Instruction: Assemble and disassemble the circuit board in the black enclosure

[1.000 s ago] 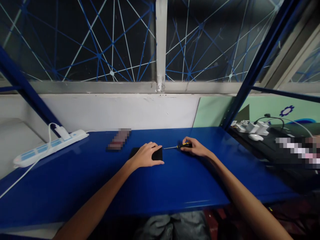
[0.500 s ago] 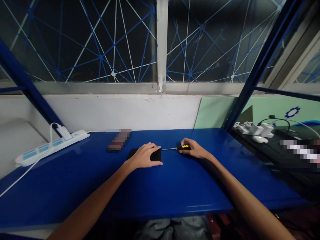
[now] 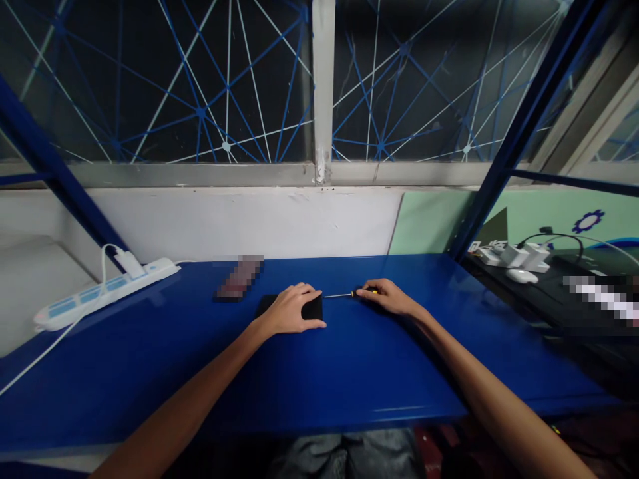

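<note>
A flat black rectangular object (image 3: 313, 309) lies on the blue table (image 3: 349, 372). My left hand (image 3: 294, 309) rests over it, thumb and fingers spread around its right part, seemingly holding it down. To the right, my right hand (image 3: 387, 296) is closed around the black and yellow handle of a screwdriver (image 3: 339, 295). The metal shaft points left, and its tip is beside the right edge of the black object. Most of the handle is hidden by the fingers.
A blurred-out reddish item (image 3: 239, 279) lies behind my left hand. On the left is a white power strip (image 3: 107, 293) with a cable. White adapters (image 3: 524, 257) and a white mouse (image 3: 522, 275) sit on a black surface at the right. Blue posts flank the table.
The fingers of my right hand have shifted around the screwdriver handle and now cover more of it. My left hand has stayed in place on the black object.
</note>
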`<state>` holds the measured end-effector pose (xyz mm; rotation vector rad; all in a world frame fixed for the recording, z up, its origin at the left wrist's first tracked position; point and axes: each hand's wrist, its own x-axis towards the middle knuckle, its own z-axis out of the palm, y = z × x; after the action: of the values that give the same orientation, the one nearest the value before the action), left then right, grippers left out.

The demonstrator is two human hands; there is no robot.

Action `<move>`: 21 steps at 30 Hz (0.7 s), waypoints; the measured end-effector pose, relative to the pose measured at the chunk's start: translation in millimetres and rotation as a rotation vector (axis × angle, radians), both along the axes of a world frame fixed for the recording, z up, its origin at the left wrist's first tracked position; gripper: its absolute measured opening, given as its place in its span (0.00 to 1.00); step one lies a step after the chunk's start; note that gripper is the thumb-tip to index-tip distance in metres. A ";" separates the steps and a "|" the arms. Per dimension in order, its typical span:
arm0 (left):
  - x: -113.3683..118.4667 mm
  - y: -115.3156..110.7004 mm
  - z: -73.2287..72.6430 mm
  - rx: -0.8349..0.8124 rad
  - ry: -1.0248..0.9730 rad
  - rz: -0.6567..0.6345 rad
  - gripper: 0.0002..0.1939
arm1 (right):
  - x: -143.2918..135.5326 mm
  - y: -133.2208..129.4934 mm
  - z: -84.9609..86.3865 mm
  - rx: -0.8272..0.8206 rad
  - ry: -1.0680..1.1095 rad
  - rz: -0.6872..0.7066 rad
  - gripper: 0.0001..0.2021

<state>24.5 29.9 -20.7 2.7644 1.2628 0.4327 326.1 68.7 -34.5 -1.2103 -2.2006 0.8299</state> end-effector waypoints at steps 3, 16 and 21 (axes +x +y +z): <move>0.2 0.5 -0.5 0.006 -0.009 -0.004 0.40 | -1.9 -0.3 -2.2 -0.033 0.034 -0.031 0.25; 0.4 -0.9 3.6 -0.040 -0.038 -0.012 0.40 | -0.3 -3.7 -0.6 -0.166 0.194 -0.001 0.21; 0.1 -2.2 0.3 -0.034 -0.049 -0.018 0.40 | -0.7 -6.7 5.6 0.040 0.072 -0.055 0.21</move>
<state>24.6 27.6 -20.4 2.7174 1.2223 0.4709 325.4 62.0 -28.9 -1.1977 -2.1066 0.7913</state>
